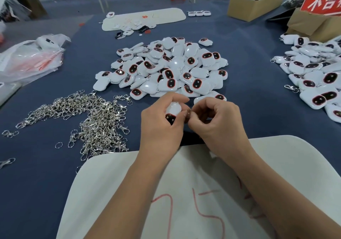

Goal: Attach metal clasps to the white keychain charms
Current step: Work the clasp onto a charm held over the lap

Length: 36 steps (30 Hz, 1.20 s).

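Head view takes in a blue table (239,57) spread with stock. At its middle lies a large heap of white charms (166,68) with no clasps visible on them, so that heap looks like work still to do. Along the right edge sits a second pile of charms (313,72); several there show metal clasps at their edges, which suggests finished pieces. To the left a tangled mound of loose clasps (88,120) waits, still plentiful. By this showing the job seems only partly through, with much remaining. Nearest the person, over a white board (184,183) marked in red, the left hand (162,126) curls around one charm (172,111), gripping it. Touching it, the right hand (214,122) has fingers bunched as if pinching a small part at the charm's edge; the part itself is hidden.
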Each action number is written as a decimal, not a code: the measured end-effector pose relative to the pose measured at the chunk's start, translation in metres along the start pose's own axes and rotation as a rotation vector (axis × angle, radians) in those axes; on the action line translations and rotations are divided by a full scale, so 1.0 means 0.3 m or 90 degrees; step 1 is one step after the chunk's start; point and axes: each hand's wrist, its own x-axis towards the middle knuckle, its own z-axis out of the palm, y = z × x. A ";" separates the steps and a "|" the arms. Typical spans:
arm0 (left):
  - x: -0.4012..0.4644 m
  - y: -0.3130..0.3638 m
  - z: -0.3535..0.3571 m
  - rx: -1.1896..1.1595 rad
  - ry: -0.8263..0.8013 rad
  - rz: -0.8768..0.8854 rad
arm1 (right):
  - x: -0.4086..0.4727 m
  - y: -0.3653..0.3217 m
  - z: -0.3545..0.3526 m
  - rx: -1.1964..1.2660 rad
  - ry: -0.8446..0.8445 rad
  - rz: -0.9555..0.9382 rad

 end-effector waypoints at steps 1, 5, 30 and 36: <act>0.000 0.001 -0.002 -0.017 -0.008 -0.007 | 0.002 0.000 -0.002 0.011 0.007 0.005; 0.007 0.001 -0.008 -0.064 -0.025 -0.030 | 0.005 -0.004 -0.009 0.067 0.007 0.011; 0.018 -0.018 -0.007 -0.058 -0.010 -0.062 | 0.013 0.017 -0.007 0.068 -0.005 -0.004; 0.019 -0.016 -0.003 -0.068 -0.049 -0.078 | 0.015 0.019 -0.007 0.060 0.009 -0.011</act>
